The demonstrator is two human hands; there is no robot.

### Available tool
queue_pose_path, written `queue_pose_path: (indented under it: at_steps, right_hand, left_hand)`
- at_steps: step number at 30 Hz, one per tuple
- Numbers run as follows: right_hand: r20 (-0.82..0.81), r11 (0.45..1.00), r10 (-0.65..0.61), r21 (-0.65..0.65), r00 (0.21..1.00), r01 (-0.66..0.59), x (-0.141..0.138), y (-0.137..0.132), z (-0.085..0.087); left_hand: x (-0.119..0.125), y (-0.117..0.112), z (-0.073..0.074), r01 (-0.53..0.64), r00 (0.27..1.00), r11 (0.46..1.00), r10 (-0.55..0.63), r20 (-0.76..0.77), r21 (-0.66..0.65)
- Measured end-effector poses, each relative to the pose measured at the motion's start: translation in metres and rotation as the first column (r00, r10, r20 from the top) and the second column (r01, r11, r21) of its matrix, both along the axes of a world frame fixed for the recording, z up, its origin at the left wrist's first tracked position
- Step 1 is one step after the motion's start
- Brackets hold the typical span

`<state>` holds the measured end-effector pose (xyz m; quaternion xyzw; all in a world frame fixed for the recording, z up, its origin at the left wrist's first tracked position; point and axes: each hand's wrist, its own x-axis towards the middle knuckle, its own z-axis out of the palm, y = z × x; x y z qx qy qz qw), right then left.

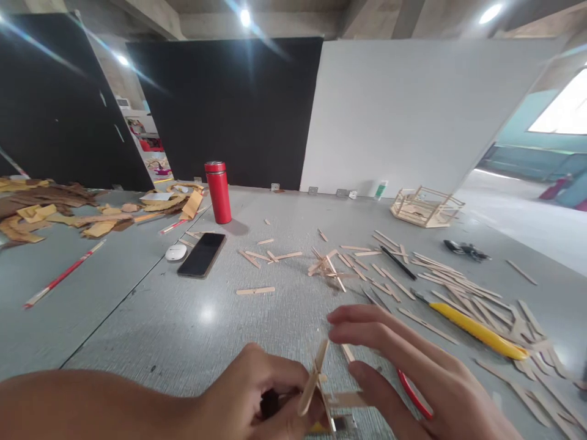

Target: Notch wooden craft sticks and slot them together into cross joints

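My left hand (261, 391) is closed around a small piece built of wooden craft sticks (314, 382), low in the middle of the view. One stick of it points up and away, and its lower part is partly hidden by my fingers. Just to the right, my right hand (413, 360) hovers with its fingers apart, nothing held between them. Beneath that hand lies a tool with a red handle (413, 394), mostly covered. Ahead of my hands sits a small tangle of joined craft sticks (328, 267).
Many loose craft sticks (452, 278) and a yellow utility knife (479, 330) lie to the right. Farther back stands a hexagonal stick frame (426, 208). A red flask (218, 192), a phone (202, 255) and a white earbud case (176, 252) are left of centre.
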<state>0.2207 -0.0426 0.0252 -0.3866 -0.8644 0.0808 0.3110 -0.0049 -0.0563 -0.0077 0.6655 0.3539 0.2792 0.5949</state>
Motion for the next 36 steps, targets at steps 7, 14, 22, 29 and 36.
queue_pose_path:
  at_steps: [7, 14, 22, 29, 36]
  right_hand:
    - [-0.189, 0.771, 0.006, -0.625, 0.982, -0.125, -0.004, 0.01, -0.002]
    - [-0.412, 0.667, 0.015, -0.675, 0.911, -0.316, -0.004, 0.019, -0.006]
    - [-0.534, 0.695, 0.082, -0.575, 0.841, -0.433, -0.009, 0.018, -0.018]
    - [-0.49, 0.717, 0.088, -0.574, 0.867, -0.397, -0.007, 0.019, -0.021]
    - [-0.482, 0.717, 0.034, -0.598, 0.875, -0.357, -0.011, 0.021, -0.019]
  left_hand:
    - [0.0, 0.003, -0.008, -0.013, 1.0, 0.994, 0.013, 0.001, 0.106]
    - [0.005, 0.0, -0.018, -0.064, 0.984, 0.993, 0.079, 0.161, -0.1]
    - [0.006, -0.007, -0.019, -0.082, 0.978, 0.977, 0.117, 0.171, -0.199]
    - [0.008, -0.004, -0.02, -0.107, 0.963, 0.975, 0.15, 0.225, -0.192]
    - [0.007, -0.004, -0.022, -0.1, 0.945, 0.977, 0.152, 0.289, -0.186]
